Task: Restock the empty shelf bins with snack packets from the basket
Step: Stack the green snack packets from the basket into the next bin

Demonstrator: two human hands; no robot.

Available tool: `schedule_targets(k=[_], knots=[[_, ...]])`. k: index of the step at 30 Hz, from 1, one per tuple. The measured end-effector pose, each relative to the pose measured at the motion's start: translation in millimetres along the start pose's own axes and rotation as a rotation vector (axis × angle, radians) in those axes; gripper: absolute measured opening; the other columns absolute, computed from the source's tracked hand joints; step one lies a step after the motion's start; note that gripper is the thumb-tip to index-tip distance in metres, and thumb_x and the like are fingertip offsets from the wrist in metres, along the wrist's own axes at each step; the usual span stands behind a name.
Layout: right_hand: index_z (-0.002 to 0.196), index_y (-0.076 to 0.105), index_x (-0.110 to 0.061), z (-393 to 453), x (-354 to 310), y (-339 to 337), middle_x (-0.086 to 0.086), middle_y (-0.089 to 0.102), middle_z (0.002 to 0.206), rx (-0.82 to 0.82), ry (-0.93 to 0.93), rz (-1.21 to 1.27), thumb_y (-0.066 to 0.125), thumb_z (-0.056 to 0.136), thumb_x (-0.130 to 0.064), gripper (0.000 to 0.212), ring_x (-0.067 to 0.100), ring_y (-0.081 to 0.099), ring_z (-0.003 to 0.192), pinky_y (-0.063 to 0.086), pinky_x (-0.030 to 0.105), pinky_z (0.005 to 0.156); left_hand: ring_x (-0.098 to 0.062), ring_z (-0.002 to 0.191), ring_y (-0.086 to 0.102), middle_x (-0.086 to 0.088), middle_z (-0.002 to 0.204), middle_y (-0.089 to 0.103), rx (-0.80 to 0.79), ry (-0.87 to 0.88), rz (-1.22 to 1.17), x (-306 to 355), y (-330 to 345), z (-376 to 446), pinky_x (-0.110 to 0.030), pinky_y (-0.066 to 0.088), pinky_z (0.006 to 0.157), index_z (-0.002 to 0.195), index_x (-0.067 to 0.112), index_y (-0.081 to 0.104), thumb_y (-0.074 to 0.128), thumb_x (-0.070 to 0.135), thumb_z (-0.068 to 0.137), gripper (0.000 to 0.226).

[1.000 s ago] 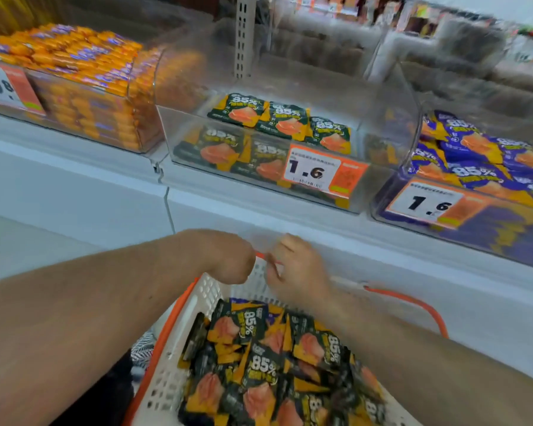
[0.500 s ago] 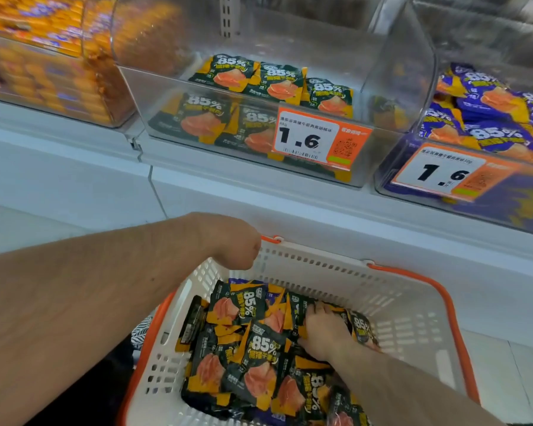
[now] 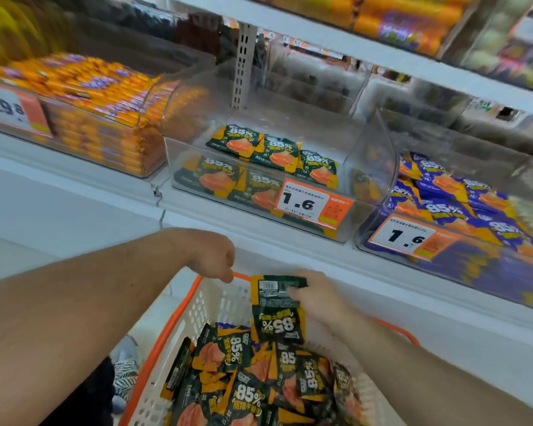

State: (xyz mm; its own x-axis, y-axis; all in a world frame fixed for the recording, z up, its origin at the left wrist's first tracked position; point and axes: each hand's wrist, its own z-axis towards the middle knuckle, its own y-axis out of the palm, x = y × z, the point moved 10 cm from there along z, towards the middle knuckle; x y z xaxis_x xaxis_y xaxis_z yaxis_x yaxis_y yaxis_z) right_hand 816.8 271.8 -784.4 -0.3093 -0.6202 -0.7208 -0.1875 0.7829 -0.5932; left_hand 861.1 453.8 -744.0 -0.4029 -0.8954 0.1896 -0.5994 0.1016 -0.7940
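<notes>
Head cam: right hand (image 3: 317, 298) has its fingers pinched on a couple of dark green packets (image 3: 277, 309), held up above the pile (image 3: 253, 382) in the basket (image 3: 194, 315). Left hand (image 3: 211, 256) is curled at the basket's orange far rim, looks like it's gripping it. The clear bin (image 3: 259, 179) above holds just a few packets, loads of room behind them.
</notes>
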Motion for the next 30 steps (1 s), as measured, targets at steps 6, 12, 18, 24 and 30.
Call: schedule_targets(k=[6,12,18,24,30], knots=[[0.121,0.061,-0.011,-13.0,-52.1,-16.9,0.013,0.068,0.114,-0.042,0.036,0.527,0.064,0.091,-0.005,0.031,0.035,0.062,0.111,0.045,0.056,0.101,-0.014,0.094,0.061,-0.003,0.111,0.059,-0.035,-0.023,-0.386,-11.3,-10.7,-37.1,-0.032,0.061,0.072,0.127,0.016,0.054,0.063,0.053,0.088,0.055],[0.123,0.059,-0.003,-30.4,-125.9,-32.7,0.014,0.07,0.115,-0.171,-0.149,0.854,0.049,0.095,0.002,0.03,0.028,0.067,0.103,0.056,0.04,0.08,-0.022,0.1,0.067,-0.002,0.113,0.068,0.257,0.238,-0.758,15.1,-67.1,-68.6,-0.024,0.054,0.054,0.116,0.021,0.064,0.066,0.019,0.091,0.026],[0.09,0.066,-0.009,-50.6,-176.3,-71.0,0.011,0.067,0.084,-0.031,-0.31,0.603,0.056,0.094,-0.007,0.011,0.023,0.061,0.072,0.054,0.032,0.074,-0.027,0.063,0.059,-0.008,0.085,0.075,0.554,0.3,-0.826,5.1,-114.4,-103.0,-0.029,0.047,0.046,0.092,0.018,0.072,0.064,0.003,0.089,0.017],[0.079,0.056,-0.013,-64.3,-203.9,-84.6,0.019,0.062,0.066,-0.141,-0.187,0.821,0.043,0.095,-0.042,0.036,0.022,0.043,0.044,0.041,0.031,0.055,-0.009,0.086,0.069,0.011,0.089,0.074,1.026,0.364,-0.754,-8.9,-159.3,-146.9,-0.033,0.056,0.083,0.085,0.035,0.072,0.074,0.011,0.083,0.024],[0.094,0.067,-0.008,-58.1,-223.0,-82.4,0.014,0.073,0.085,-0.168,-0.133,0.846,0.054,0.09,-0.012,0.014,0.02,0.068,0.061,0.057,0.03,0.064,-0.003,0.089,0.061,0.011,0.092,0.067,1.357,0.399,-0.538,-0.5,-177.7,-164.2,-0.019,0.05,0.083,0.099,0.02,0.076,0.074,-0.001,0.079,0.029]])
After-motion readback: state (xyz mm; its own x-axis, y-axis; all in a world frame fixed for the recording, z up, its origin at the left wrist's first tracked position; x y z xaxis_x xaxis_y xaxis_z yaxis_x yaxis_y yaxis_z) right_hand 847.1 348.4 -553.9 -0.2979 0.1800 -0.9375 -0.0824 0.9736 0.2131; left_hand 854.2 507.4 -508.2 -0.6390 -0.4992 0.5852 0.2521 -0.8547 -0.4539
